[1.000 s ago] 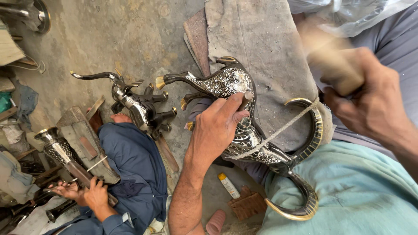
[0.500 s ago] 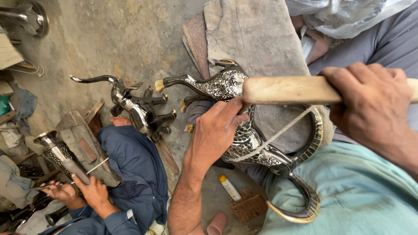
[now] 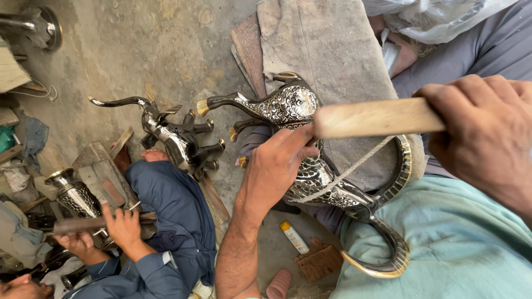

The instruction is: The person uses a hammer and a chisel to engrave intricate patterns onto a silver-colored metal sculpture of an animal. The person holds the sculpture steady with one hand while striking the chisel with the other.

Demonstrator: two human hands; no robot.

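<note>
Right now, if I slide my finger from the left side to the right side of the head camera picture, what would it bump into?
Engraved metal vase → co-worker's hand → dark metal animal figure on the floor → left hand → wooden mallet → right hand.

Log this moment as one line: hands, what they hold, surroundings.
left hand: pressing on engraved metal horse | right hand: gripping wooden handle above it | nearby: co-worker holding metal vase
</note>
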